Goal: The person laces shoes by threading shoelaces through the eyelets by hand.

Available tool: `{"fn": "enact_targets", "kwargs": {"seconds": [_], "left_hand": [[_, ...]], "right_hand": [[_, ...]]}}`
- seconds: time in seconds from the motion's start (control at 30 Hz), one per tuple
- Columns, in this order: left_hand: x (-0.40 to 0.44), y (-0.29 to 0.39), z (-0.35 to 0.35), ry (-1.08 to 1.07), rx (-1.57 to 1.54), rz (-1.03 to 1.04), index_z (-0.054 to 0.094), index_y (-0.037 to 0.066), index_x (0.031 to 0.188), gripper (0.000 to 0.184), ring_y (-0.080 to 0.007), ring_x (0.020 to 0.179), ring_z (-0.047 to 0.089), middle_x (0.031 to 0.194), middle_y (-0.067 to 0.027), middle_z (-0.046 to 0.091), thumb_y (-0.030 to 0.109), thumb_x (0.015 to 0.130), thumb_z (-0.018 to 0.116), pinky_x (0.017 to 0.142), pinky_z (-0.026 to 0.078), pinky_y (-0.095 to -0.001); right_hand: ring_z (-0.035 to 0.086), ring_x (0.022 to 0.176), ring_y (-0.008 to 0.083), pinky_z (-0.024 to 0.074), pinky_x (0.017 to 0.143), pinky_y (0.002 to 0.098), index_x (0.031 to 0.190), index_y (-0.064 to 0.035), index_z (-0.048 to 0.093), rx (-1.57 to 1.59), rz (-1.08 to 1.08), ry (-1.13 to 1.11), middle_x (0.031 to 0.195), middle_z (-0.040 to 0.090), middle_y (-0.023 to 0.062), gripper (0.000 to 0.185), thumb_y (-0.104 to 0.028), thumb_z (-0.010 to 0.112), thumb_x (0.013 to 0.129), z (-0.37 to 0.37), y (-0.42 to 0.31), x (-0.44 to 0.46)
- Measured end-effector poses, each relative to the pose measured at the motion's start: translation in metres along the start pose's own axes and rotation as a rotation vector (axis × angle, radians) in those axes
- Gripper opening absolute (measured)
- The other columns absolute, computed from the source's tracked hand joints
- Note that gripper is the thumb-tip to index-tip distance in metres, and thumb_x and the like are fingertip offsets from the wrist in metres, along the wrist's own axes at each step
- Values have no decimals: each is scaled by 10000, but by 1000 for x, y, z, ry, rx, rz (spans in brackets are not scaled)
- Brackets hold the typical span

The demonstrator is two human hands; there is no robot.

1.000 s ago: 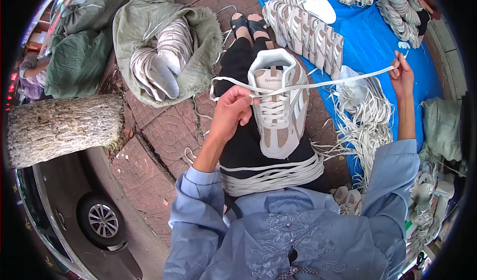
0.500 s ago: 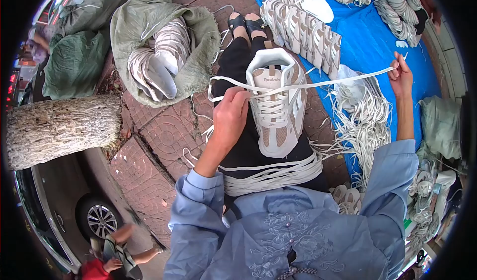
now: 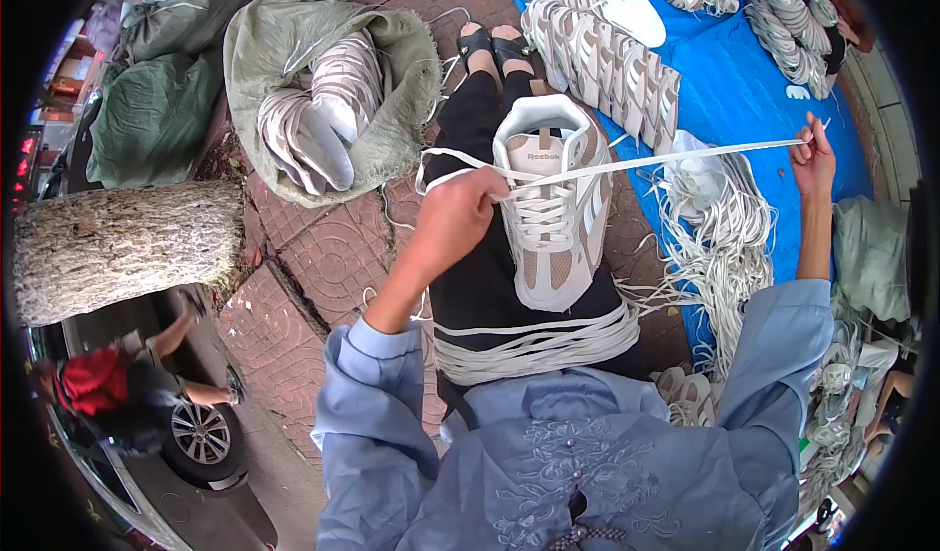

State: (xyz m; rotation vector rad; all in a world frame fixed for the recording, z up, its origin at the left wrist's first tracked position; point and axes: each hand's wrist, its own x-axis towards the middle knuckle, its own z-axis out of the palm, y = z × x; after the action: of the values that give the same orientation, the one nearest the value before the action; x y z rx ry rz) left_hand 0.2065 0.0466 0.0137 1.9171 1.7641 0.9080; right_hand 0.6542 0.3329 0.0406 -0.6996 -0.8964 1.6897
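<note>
A beige and white sneaker upper (image 3: 553,208) lies on my lap, its toe toward me, laced in its lower eyelets. My left hand (image 3: 458,213) is closed at the left side of its throat, pinching the white shoelace. My right hand (image 3: 814,160) is held out far to the right, fingers pinched on the shoelace (image 3: 705,152). The lace runs taut from there across the upper to the left eyelets, with a loose loop beside my left hand. Across my thighs lies a bundle of white laces (image 3: 534,350).
A heap of loose laces (image 3: 720,257) hangs at my right by a blue tarp (image 3: 729,71). On the tarp stands a row of sneaker uppers (image 3: 602,71). An open sack (image 3: 401,111) holds more uppers. A tree trunk (image 3: 127,248), a car wheel (image 3: 201,434) and a passer-by (image 3: 108,385) are at left.
My right hand has moved a little farther right and down, drawing the lace out. My left hand stays by the eyelets. The passer-by has moved up along the car.
</note>
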Motion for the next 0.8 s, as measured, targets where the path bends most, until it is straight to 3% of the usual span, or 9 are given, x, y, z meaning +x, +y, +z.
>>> {"fn": "enact_targets", "kwargs": {"seconds": [0.07,0.13,0.17,0.23,0.27,0.33,0.37,0.57,0.8], "left_hand": [[0,2,4,107,97,100,542,22,902,217,-63,554,464,739,-11,570,-78,722,473,480,373,-202],[-2,9,3,-66,-579,-227,549,39,899,258,-61,541,460,701,-12,565,-103,715,438,469,366,-199],[1,8,-1,-70,-580,-227,549,39,899,258,-61,541,460,701,-12,565,-103,715,438,469,366,-199],[6,0,-13,-406,-1166,-527,549,49,903,295,-54,529,440,711,-5,554,-123,713,404,461,355,-190],[8,0,-13,-402,-1163,-525,549,49,903,295,-54,529,440,711,-5,554,-123,713,404,461,355,-190],[11,1,-8,-53,-460,-313,543,16,802,197,-159,648,581,714,-84,586,-106,686,439,583,451,-260],[12,3,-6,24,-240,-239,539,20,816,179,-213,642,583,735,-105,577,-91,693,472,560,451,-284],[4,8,-4,224,48,-179,546,36,844,160,-309,712,575,854,-121,568,-46,707,532,585,469,-348],[-5,-2,-18,317,115,-66,521,45,934,237,-316,754,575,940,-102,562,-21,708,550,610,479,-364]], "right_hand": [[328,440,65,247,402,205,1006,-4,539,-16,-4,21,628,503,17,245,-199,441,893,2,0,-1],[327,439,65,247,401,205,1009,-4,536,-32,-7,3,628,502,18,245,-199,442,893,3,1,-2],[327,439,65,247,400,205,1012,-3,533,-46,-6,-18,628,502,18,246,-198,442,893,2,1,-2],[326,437,65,247,399,204,1012,-1,531,-39,-3,11,628,501,18,246,-198,442,893,1,3,-3],[326,436,65,246,398,204,1013,0,530,-31,-4,38,627,501,19,247,-197,442,893,2,3,-2],[325,436,64,246,398,203,1013,1,529,-26,-5,29,626,500,18,247,-197,442,893,1,2,-2],[325,435,64,246,398,202,1013,2,528,-25,-3,19,626,500,18,248,-197,442,893,2,1,-2],[322,437,61,243,396,203,1013,2,529,-62,-4,-2,620,498,13,248,-196,437,895,-2,-4,3],[319,438,58,240,397,201,1011,2,532,-91,-15,20,618,496,7,247,-194,433,897,3,-4,4]]}}
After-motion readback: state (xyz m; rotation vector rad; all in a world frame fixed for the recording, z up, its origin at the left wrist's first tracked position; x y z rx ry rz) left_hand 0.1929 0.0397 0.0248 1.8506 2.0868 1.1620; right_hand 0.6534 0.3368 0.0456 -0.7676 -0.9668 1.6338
